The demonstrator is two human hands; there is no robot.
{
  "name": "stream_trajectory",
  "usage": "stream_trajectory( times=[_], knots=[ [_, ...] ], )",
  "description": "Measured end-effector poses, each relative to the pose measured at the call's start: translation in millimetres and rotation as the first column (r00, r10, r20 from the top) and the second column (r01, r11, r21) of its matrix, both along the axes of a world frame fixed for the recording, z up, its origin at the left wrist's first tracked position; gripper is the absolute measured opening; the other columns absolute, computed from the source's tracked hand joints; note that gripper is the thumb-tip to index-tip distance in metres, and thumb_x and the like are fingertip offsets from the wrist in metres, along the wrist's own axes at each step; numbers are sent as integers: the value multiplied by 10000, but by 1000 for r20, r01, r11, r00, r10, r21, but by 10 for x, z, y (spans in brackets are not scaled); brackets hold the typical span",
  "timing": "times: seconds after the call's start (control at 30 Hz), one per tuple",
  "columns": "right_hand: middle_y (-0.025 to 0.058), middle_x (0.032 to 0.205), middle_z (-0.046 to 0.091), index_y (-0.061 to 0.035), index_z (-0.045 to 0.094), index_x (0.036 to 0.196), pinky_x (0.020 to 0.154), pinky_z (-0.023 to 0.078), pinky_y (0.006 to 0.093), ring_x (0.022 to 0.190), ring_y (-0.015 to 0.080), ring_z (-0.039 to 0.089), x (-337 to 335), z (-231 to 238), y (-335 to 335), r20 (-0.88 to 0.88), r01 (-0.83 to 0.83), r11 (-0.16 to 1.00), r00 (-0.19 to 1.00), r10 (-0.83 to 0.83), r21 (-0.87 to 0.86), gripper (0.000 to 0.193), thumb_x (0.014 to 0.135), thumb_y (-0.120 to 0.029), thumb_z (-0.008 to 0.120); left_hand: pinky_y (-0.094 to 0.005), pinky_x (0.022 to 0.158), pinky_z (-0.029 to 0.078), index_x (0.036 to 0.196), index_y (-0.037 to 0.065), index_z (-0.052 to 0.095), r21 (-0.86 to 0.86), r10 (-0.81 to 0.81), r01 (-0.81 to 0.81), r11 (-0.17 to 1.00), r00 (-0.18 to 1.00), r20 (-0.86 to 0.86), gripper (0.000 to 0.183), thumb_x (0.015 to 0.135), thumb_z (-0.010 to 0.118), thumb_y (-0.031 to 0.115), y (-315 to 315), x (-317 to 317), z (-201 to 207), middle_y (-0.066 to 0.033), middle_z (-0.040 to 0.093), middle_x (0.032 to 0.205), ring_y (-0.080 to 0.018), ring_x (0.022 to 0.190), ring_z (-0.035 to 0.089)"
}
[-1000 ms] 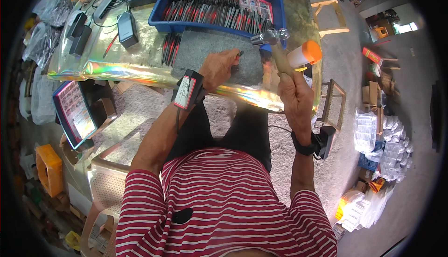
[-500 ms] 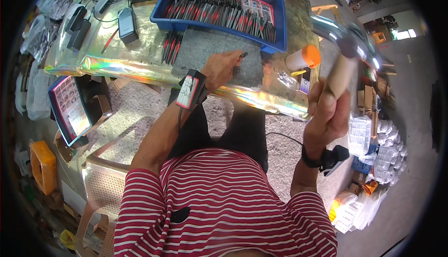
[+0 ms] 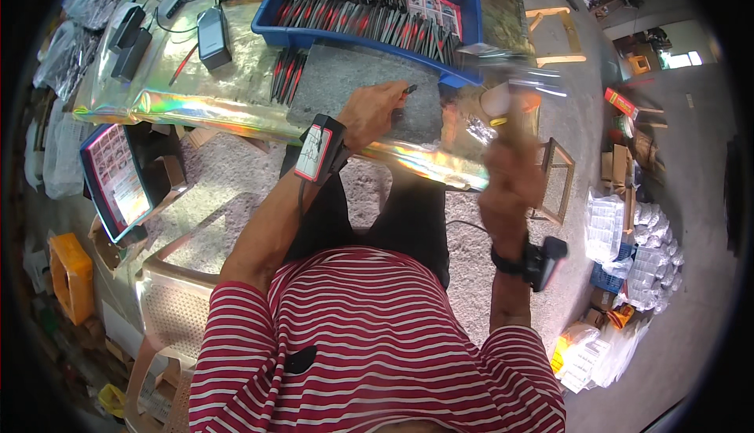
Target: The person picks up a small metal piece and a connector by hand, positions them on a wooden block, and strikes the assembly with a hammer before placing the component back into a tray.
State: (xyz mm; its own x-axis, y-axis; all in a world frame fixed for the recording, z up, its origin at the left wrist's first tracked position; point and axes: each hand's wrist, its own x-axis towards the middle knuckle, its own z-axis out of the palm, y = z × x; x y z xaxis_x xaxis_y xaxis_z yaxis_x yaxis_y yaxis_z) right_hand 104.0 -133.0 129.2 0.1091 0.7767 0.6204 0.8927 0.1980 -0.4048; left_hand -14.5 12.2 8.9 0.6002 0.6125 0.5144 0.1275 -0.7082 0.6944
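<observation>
My left hand [image 3: 375, 112] rests on a dark grey slab [image 3: 334, 79] at the table's front edge. Its fingers pinch a small dark piece [image 3: 410, 89] with a bit of red, whose kind I cannot make out. My right hand [image 3: 510, 189], smeared by motion, is wrapped round the wooden handle of a hammer [image 3: 514, 122]. The blurred hammer head is above the table, right of the slab and near the blue bin's corner. Slim black-and-red pieces [image 3: 289, 78] lie bunched at the slab's left side.
Behind the slab, a blue bin [image 3: 357, 43] holds rows of similar slim pieces and printed cards. A jar [image 3: 495, 101] stands right of the slab, partly behind the hammer. Black adapters [image 3: 212, 40] and cables lie at the left. A plastic chair [image 3: 181, 311] stands at my left.
My right hand and the hammer have swung left, toward the slab, and are more blurred. The hammer now partly covers the jar. My left hand stays on the slab with the small piece.
</observation>
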Motion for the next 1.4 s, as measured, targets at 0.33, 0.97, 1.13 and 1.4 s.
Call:
stream_trajectory(
  times=[0.33, 0.97, 1.13, 1.4],
  knots=[
    [29, 505, 421, -2, 467, 736, 369, 290, 233, 400, 93, 396, 170, -793, 103, -276, 87, 969, 949, -152, -233, 265, 867, -232, 453, -355, 489, 402, 766, -3, 449, 0, 3, -3, 1000, 1000, 16, 110, 720, 538, -45, -2, 0, 55, -174, 518, 668, -326, 601, 537],
    [157, 570, 492, -6, 462, 725, 463, 392, 347, 504, 263, 511, 107, -1326, 213, -379, -16, 828, 894, -240, -561, 279, 855, -251, 423, -434, 599, 422, 795, 61, 513, 67, 355, -349, 935, 914, -195, 134, 736, 550, 177, 1287, 66, -18, -149, 571, 735, -351, 697, 538],
    [205, 647, 503, -17, 486, 735, 540, 395, 399, 609, 348, 510, 189, -1249, 193, -128, 104, 704, 954, -269, -703, 245, 842, -229, 427, -422, 595, 420, 836, 11, 504, 202, 323, -266, 943, 881, -346, 196, 720, 561, 159, 1516, 192, -79, -182, 574, 742, -374, 704, 537],
    [183, 608, 510, -1, 496, 724, 513, 407, 357, 562, 314, 523, 948, -1554, 266, -430, 246, 878, 797, -424, -411, 100, 774, -79, 458, -486, 675, 408, 903, 26, 388, 104, 394, -408, 907, 733, -555, 248, 696, 486, 118, 1597, 345, -275, -235, 562, 817, -425, 797, 517]
  ],
)
